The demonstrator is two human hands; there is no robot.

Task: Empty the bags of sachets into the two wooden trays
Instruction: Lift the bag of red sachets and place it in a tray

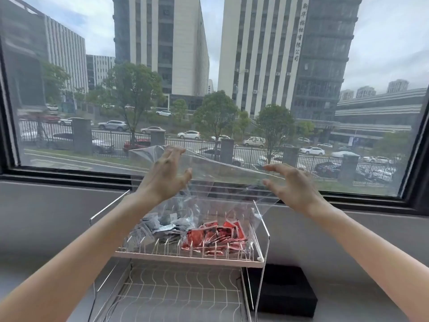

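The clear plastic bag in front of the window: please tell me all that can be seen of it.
The clear plastic bag is thin, glossy and wrinkled, and the street shows through it. It is spread wide in the air above the top shelf of the white wire rack, where grey sachets and red sachets lie. The left hand and right hand are at its upper edge with open fingers. It looks empty.

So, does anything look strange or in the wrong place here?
Yes. The task names wooden trays, but none shows; the grey sachets and red sachets lie in bags on a wire rack. Both hands are spread at a clear bag.
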